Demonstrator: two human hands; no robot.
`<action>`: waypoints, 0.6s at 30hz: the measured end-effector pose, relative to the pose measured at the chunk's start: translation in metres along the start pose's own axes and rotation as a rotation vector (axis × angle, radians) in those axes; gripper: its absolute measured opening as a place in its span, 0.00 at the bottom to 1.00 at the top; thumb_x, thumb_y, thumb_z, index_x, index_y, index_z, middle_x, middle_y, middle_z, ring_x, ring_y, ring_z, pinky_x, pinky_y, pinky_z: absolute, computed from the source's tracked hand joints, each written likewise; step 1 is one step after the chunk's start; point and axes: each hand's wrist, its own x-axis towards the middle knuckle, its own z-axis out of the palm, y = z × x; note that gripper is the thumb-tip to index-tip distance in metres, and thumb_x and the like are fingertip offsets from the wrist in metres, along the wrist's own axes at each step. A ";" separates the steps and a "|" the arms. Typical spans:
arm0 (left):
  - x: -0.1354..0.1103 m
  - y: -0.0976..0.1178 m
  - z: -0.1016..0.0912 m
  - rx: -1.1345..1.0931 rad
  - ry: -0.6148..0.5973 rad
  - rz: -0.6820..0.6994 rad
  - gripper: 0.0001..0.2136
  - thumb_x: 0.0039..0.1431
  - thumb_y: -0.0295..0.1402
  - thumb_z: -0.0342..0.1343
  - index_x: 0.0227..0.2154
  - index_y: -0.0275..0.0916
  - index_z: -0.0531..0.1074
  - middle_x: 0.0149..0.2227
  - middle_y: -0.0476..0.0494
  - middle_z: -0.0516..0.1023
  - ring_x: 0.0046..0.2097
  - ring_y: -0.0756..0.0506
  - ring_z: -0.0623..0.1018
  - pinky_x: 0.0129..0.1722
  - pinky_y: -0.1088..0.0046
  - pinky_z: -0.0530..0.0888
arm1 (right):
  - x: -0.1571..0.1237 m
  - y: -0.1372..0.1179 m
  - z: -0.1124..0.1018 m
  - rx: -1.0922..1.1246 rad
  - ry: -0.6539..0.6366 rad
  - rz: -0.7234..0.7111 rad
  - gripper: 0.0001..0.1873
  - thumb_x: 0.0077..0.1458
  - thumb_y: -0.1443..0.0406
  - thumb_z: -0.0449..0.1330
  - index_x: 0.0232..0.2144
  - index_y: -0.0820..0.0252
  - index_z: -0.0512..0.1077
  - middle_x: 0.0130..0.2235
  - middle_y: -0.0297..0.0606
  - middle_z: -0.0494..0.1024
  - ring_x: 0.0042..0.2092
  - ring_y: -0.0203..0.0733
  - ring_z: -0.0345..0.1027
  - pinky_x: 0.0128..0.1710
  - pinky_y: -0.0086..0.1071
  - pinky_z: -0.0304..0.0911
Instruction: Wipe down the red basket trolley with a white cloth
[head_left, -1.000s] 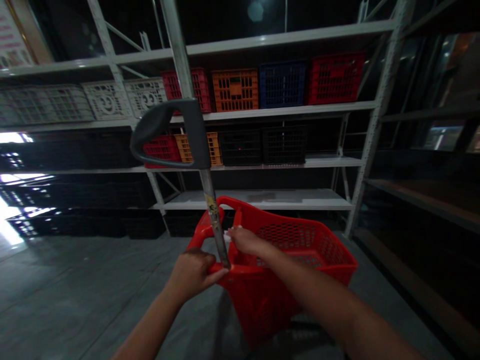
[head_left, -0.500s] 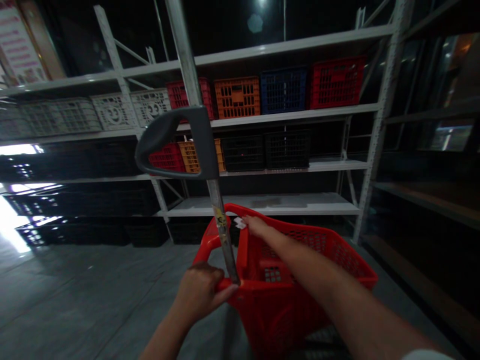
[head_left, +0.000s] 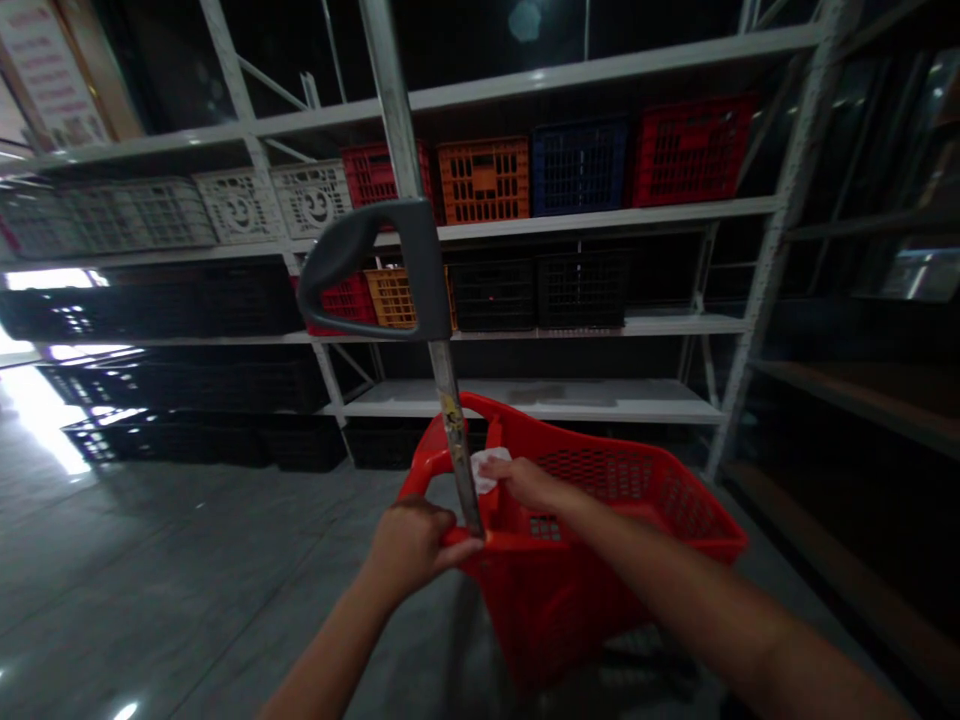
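A red plastic shopping cart (head_left: 570, 590) stands in front of me. My left hand (head_left: 416, 540) is closed around the near end of its red handle, beside the foot of a metal pole (head_left: 450, 410). The pole rises across the view and carries a grey loop-shaped grip (head_left: 427, 270). In my right hand (head_left: 529, 480) is a white cloth or tissue (head_left: 487, 468), pressed against the cart's inner rim near the pole. That hand's fingertips rest on the white piece, and its underside is hidden.
Behind the cart runs a white metal shelf rack (head_left: 540, 400) with crates on several levels, among them an orange crate (head_left: 484, 180), a blue crate (head_left: 577, 165) and black crates (head_left: 495, 295). A dark shelf unit (head_left: 862, 400) stands at the right. Grey floor (head_left: 187, 570) lies at the left.
My right hand has moved toward me along the cart's rim with the white cloth or tissue, which now shows more. My left hand keeps its hold on the handle. The view has shifted slightly.
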 end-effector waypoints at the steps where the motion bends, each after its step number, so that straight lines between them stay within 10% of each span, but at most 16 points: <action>1: 0.001 0.001 0.000 0.003 -0.008 0.006 0.27 0.53 0.56 0.40 0.20 0.39 0.73 0.20 0.44 0.74 0.27 0.47 0.72 0.27 0.73 0.62 | -0.014 -0.005 0.002 -0.044 -0.048 -0.032 0.10 0.49 0.66 0.54 0.33 0.60 0.74 0.37 0.35 0.76 0.43 0.43 0.67 0.48 0.37 0.58; 5: 0.006 0.003 0.000 -0.022 0.007 0.010 0.26 0.52 0.55 0.41 0.22 0.39 0.74 0.21 0.44 0.74 0.27 0.49 0.72 0.27 0.75 0.62 | -0.067 -0.028 0.021 -0.297 -0.134 -0.208 0.18 0.51 0.72 0.48 0.39 0.59 0.73 0.41 0.33 0.76 0.46 0.40 0.67 0.49 0.36 0.59; 11: 0.009 -0.003 0.003 -0.109 0.022 0.027 0.25 0.51 0.56 0.43 0.26 0.42 0.75 0.22 0.46 0.75 0.28 0.49 0.73 0.28 0.75 0.63 | -0.127 -0.001 0.055 -0.830 0.260 -0.442 0.32 0.47 0.78 0.45 0.56 0.63 0.58 0.57 0.44 0.61 0.59 0.41 0.51 0.57 0.42 0.50; 18: 0.013 -0.005 0.002 -0.117 -0.038 -0.011 0.25 0.50 0.56 0.42 0.26 0.42 0.75 0.23 0.47 0.75 0.27 0.50 0.72 0.28 0.76 0.63 | -0.219 0.074 -0.059 -1.124 0.605 -0.230 0.39 0.39 0.82 0.43 0.56 0.60 0.59 0.55 0.43 0.65 0.58 0.40 0.53 0.57 0.45 0.52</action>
